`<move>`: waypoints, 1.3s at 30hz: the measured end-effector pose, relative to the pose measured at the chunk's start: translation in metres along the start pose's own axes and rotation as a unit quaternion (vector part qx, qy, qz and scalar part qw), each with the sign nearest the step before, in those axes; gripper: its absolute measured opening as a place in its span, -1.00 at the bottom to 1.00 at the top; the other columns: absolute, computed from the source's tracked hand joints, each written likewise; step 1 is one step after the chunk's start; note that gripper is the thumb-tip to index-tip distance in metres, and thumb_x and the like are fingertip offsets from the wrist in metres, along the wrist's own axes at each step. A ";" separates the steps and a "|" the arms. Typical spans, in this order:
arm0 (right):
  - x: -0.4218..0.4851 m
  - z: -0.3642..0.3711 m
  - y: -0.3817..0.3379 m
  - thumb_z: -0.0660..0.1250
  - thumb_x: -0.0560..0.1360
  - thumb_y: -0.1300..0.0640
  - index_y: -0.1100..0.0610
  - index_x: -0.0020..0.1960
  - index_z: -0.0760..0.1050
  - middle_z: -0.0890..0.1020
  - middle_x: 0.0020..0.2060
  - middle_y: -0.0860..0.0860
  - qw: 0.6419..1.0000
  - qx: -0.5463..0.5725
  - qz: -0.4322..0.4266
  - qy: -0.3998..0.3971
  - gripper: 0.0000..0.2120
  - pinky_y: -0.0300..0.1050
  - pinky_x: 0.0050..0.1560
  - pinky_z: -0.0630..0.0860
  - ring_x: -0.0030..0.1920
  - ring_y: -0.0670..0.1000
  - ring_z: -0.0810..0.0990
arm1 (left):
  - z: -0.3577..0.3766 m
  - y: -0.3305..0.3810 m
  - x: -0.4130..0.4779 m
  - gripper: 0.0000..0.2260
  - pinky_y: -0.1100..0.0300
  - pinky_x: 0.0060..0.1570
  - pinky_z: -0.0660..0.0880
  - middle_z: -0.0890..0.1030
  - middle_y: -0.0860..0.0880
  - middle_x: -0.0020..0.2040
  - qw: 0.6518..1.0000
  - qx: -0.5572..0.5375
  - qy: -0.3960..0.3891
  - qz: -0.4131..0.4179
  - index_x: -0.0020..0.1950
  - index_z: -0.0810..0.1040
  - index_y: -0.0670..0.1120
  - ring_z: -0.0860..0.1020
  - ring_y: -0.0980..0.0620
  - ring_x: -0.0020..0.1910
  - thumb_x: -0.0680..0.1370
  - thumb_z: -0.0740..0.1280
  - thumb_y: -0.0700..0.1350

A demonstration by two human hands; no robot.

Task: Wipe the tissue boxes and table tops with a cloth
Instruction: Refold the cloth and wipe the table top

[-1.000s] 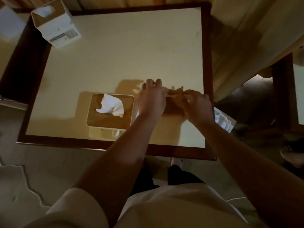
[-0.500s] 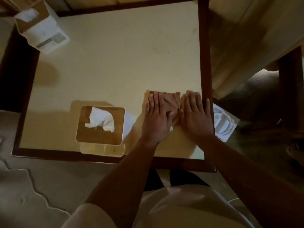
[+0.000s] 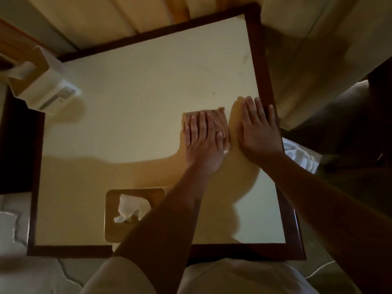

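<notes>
A folded brown cloth (image 3: 221, 118) lies on the cream table top (image 3: 148, 92), near its right side. My left hand (image 3: 203, 143) presses flat on the cloth and covers most of it. Just right of the cloth, my right hand (image 3: 257, 132) rests flat on the table with its fingers spread, reaching the dark wooden frame. A tissue box with a wooden lid (image 3: 135, 195) and a white tissue sticking out stands at the near edge, partly hidden by my left forearm. A second white tissue box (image 3: 42, 85) stands at the far left corner.
A dark wooden frame (image 3: 265, 71) borders the table. A white ribbed object (image 3: 301, 155) lies below the table's right edge. Pale curtains or panels hang beyond the far edge. Another dark piece of furniture stands at far right.
Both hands flattened onto the cloth, then slid with it away from the near edge. My right hand has come off the cloth onto the table beside it.
</notes>
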State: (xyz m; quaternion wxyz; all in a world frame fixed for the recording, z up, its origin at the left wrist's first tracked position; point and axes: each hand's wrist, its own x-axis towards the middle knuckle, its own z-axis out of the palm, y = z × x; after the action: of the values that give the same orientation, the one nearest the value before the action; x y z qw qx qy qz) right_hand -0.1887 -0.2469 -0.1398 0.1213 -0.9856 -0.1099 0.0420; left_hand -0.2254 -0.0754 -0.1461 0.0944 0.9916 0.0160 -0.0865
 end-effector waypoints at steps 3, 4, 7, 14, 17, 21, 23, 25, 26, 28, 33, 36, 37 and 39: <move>0.010 0.004 0.000 -0.18 0.74 -0.08 0.25 0.68 0.03 0.10 0.67 0.18 1.000 -0.012 0.018 0.006 -0.38 0.26 0.65 -0.08 0.69 0.17 -0.01 | -0.008 0.002 0.040 -0.37 -0.11 0.63 -0.27 -0.13 -0.07 0.73 1.000 0.027 -0.005 0.005 0.71 -0.19 -0.10 -0.21 -0.07 0.69 0.67 -0.25 0.12; 0.011 0.005 0.000 -0.16 0.74 -0.08 0.26 0.68 0.04 0.11 0.67 0.19 0.999 -0.025 0.022 0.010 -0.38 0.27 0.65 -0.07 0.68 0.17 0.00 | -0.011 0.002 0.057 -0.37 -0.12 0.63 -0.26 -0.13 -0.07 0.73 0.999 0.031 -0.006 0.010 0.71 -0.19 -0.10 -0.20 -0.07 0.70 0.68 -0.25 0.12; 0.008 0.005 -0.002 -0.07 0.74 -0.04 0.28 0.67 0.03 0.10 0.67 0.20 0.998 -0.052 0.012 0.021 -0.40 0.26 0.64 -0.04 0.69 0.17 0.00 | -0.026 -0.001 0.114 -0.41 -0.12 0.63 -0.25 -0.16 -0.05 0.73 0.999 0.039 -0.009 0.033 0.71 -0.21 -0.09 -0.22 -0.05 0.69 0.73 -0.19 0.12; 0.006 0.006 0.000 -0.03 0.72 0.04 0.37 0.64 0.09 0.15 0.64 0.30 0.997 -0.005 0.044 0.067 -0.40 0.25 0.65 -0.01 0.67 0.24 0.06 | -0.038 0.008 0.137 -0.42 -0.19 0.63 -0.16 -0.13 -0.08 0.73 0.990 0.068 -0.031 0.120 0.72 -0.16 -0.09 -0.19 -0.11 0.70 0.74 -0.16 0.12; 0.010 0.005 0.000 -0.04 0.69 0.06 0.40 0.62 0.13 0.17 0.62 0.33 0.997 0.006 0.045 0.070 -0.40 0.27 0.64 -0.01 0.66 0.27 0.08 | -0.036 -0.023 0.060 -0.43 -0.21 0.62 0.01 0.00 -0.12 0.72 0.955 0.116 -0.037 0.271 0.72 0.00 -0.14 -0.08 -0.15 0.70 0.76 -0.10 0.10; 0.009 0.003 0.001 0.03 0.68 0.05 0.38 0.63 0.11 0.14 0.64 0.30 0.998 -0.012 0.042 0.053 -0.38 0.27 0.64 0.01 0.67 0.25 0.04 | -0.041 -0.045 0.107 -0.43 -0.19 0.62 0.06 0.11 -0.11 0.71 0.967 0.127 -0.017 0.222 0.71 0.11 -0.13 0.04 -0.15 0.69 0.74 -0.08 0.10; 0.009 0.002 0.000 0.03 0.68 0.05 0.37 0.64 0.10 0.14 0.64 0.29 0.998 -0.018 0.042 0.046 -0.38 0.26 0.64 0.02 0.67 0.24 0.03 | -0.049 -0.018 0.172 -0.39 -0.16 0.64 -0.12 -0.03 -0.09 0.73 0.987 0.104 -0.025 0.119 0.73 -0.05 -0.10 -0.11 -0.11 0.70 0.72 -0.17 0.14; 0.008 0.003 -0.001 0.03 0.68 0.06 0.37 0.63 0.11 0.15 0.64 0.29 0.997 -0.015 0.045 0.055 -0.39 0.26 0.64 0.04 0.67 0.24 0.04 | -0.049 0.014 0.217 -0.39 -0.17 0.62 -0.22 -0.16 -0.07 0.73 0.992 0.086 -0.034 0.082 0.72 -0.18 -0.09 -0.23 -0.09 0.69 0.72 -0.21 0.15; 0.007 0.003 -0.001 0.03 0.68 0.06 0.37 0.63 0.11 0.15 0.64 0.29 0.997 -0.011 0.049 0.060 -0.39 0.26 0.63 0.04 0.67 0.24 0.05 | -0.046 0.029 0.223 -0.40 -0.18 0.62 -0.23 -0.18 -0.08 0.73 0.991 0.085 -0.037 0.092 0.72 -0.20 -0.09 -0.24 -0.09 0.69 0.73 -0.20 0.15; 0.006 0.005 -0.001 0.03 0.69 0.06 0.37 0.63 0.11 0.16 0.63 0.30 0.996 0.004 0.059 0.069 -0.39 0.26 0.63 0.05 0.67 0.25 0.06 | -0.042 0.047 0.196 -0.41 -0.18 0.63 -0.21 -0.13 -0.09 0.73 0.981 0.098 -0.037 0.162 0.72 -0.14 -0.09 -0.21 -0.12 0.69 0.74 -0.17 0.14; 0.008 0.004 -0.001 -0.01 0.70 0.01 0.37 0.63 0.11 0.16 0.63 0.31 0.996 0.007 0.066 0.056 -0.37 0.26 0.64 0.04 0.67 0.25 0.05 | -0.042 -0.019 0.099 -0.44 -0.16 0.64 -0.01 0.04 -0.10 0.72 0.926 0.157 -0.033 0.341 0.72 0.04 -0.12 -0.05 -0.10 0.71 0.76 -0.09 0.11; 0.009 0.004 0.001 0.01 0.69 0.00 0.37 0.64 0.08 0.12 0.64 0.31 0.997 -0.008 0.068 0.034 -0.36 0.26 0.64 0.03 0.68 0.24 0.01 | -0.048 -0.030 0.171 -0.41 -0.17 0.64 -0.06 0.02 -0.12 0.72 0.956 0.171 -0.021 0.238 0.72 0.02 -0.12 -0.07 -0.14 0.70 0.75 -0.13 0.13; 0.008 0.004 0.001 0.01 0.69 0.00 0.37 0.64 0.08 0.12 0.64 0.30 0.997 -0.007 0.067 0.032 -0.36 0.25 0.64 0.03 0.68 0.24 0.01 | -0.050 -0.018 0.203 -0.39 -0.18 0.64 -0.10 -0.04 -0.12 0.73 0.967 0.169 -0.015 0.192 0.73 -0.05 -0.12 -0.12 -0.14 0.70 0.73 -0.16 0.15; 0.009 0.005 0.002 0.01 0.69 -0.01 0.36 0.65 0.08 0.12 0.64 0.29 0.997 -0.002 0.066 0.037 -0.36 0.25 0.64 0.05 0.68 0.23 0.01 | -0.050 0.021 0.260 -0.37 -0.19 0.63 -0.18 -0.14 -0.11 0.73 0.983 0.129 -0.018 0.131 0.72 -0.16 -0.10 -0.21 -0.12 0.69 0.71 -0.21 0.18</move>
State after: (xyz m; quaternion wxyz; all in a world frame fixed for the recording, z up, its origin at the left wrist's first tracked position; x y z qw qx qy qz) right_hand -0.1803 -0.2458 -0.1461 0.1204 -0.9918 -0.0398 0.0134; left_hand 0.0398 -0.0821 -0.1394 -0.0237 0.9874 -0.1266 -0.0923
